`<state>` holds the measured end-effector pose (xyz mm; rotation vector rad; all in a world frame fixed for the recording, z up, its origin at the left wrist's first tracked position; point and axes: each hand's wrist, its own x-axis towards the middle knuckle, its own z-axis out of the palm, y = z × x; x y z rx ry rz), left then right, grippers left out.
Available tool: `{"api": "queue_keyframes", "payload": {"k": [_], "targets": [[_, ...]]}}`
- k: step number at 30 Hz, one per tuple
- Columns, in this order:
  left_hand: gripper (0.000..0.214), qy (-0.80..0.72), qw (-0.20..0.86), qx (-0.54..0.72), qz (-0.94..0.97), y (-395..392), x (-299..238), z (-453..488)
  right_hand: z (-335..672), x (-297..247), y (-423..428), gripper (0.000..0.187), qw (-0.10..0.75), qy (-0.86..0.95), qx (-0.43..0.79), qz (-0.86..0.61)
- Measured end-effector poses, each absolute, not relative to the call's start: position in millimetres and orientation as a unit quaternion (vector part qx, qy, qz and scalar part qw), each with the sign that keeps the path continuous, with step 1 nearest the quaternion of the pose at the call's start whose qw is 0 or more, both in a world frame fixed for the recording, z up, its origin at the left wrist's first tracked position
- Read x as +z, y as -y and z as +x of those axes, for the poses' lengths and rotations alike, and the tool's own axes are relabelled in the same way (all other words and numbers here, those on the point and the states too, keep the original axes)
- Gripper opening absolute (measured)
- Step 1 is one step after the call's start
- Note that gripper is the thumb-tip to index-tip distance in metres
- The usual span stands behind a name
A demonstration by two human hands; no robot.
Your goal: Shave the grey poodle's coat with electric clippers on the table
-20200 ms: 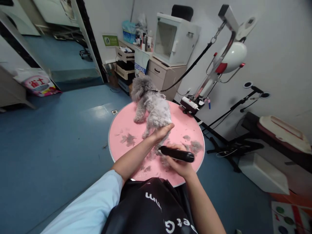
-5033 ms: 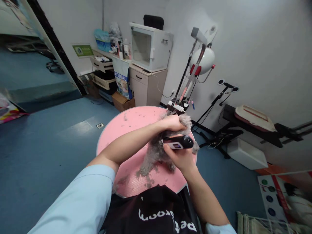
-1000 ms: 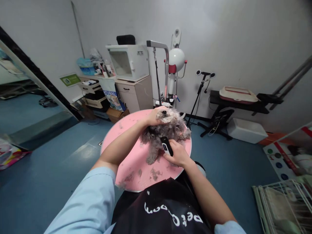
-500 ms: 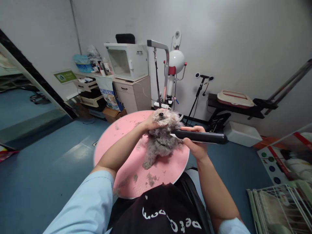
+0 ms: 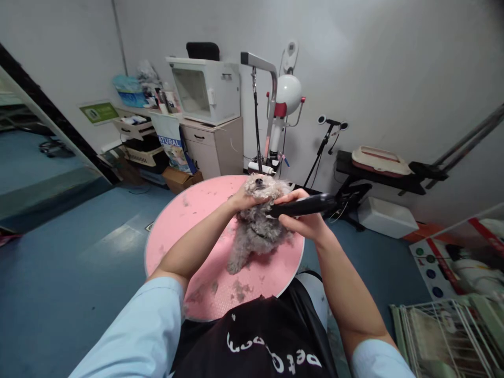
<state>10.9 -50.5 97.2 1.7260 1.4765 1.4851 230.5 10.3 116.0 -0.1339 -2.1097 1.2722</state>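
A curly grey dog [image 5: 258,236] sits on a round pink grooming table [image 5: 177,220], its muzzle tipped upward. My left hand [image 5: 244,199] grips the dog's muzzle and chin from the left side; some of its fingers are hidden in the fur. In my right hand [image 5: 309,223] is a black hair clipper [image 5: 303,206], held sideways with its head against the fur at the dog's neck. Loose tufts of cut fur [image 5: 240,290] lie on the near part of the tabletop.
A metal grooming arm [image 5: 262,62] with a hanging black strap [image 5: 258,126] rises behind the dog. White cabinet box [image 5: 205,89] stands on a counter at back left. At right are a black shelf [image 5: 378,173] and a wire rack [image 5: 444,331].
My right hand and the clipper have moved left and slightly up, closer in under the dog's chin. My left hand still holds the muzzle. The whole view has shifted slightly.
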Motion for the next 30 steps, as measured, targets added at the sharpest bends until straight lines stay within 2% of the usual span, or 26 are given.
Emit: {"api": "queue_keyframes", "payload": {"k": [5,7,11,17,18,22,23,26,27,28,30], "targets": [[0.059,-0.537,0.195,0.561,0.6,53.6,96.4,12.4,234.9,116.6,-9.4,0.031,0.194,0.849,0.488,-0.049],[0.056,-0.535,0.2,0.566,0.595,53.9,94.9,13.2,239.2,117.1,-9.8,0.031,0.209,0.836,0.505,-0.05],[0.055,-0.521,0.224,0.573,0.591,51.2,91.7,13.2,235.3,117.5,-10.7,0.031,0.324,0.796,0.508,-0.057],[0.066,-0.569,0.239,0.595,0.515,51.4,89.1,10.0,232.5,106.0,-6.9,0.027,0.184,0.839,0.508,-0.062],[0.065,-0.575,0.243,0.597,0.504,52.1,88.7,10.1,234.0,104.1,-6.6,0.027,0.188,0.834,0.514,-0.069],[0.061,-0.584,0.255,0.592,0.493,53.2,86.6,11.8,231.3,101.0,-2.9,0.028,0.328,0.778,0.528,-0.093],[0.061,-0.586,0.254,0.588,0.497,53.1,86.2,12.1,228.7,100.1,-0.7,0.027,0.336,0.778,0.523,-0.095],[0.061,-0.586,0.249,0.578,0.51,52.5,85.0,11.9,225.2,91.7,6.8,0.027,0.257,0.82,0.506,-0.079],[0.061,-0.585,0.246,0.577,0.514,52.4,84.3,11.4,227.3,86.8,9.0,0.026,0.259,0.826,0.494,-0.083],[0.062,-0.585,0.242,0.575,0.519,52.2,83.4,10.8,231.1,81.3,10.8,0.025,0.3,0.818,0.481,-0.095],[0.06,-0.592,0.23,0.563,0.528,52.0,80.4,9.7,241.9,70.3,14.3,0.021,0.449,0.757,0.457,-0.131]]}}
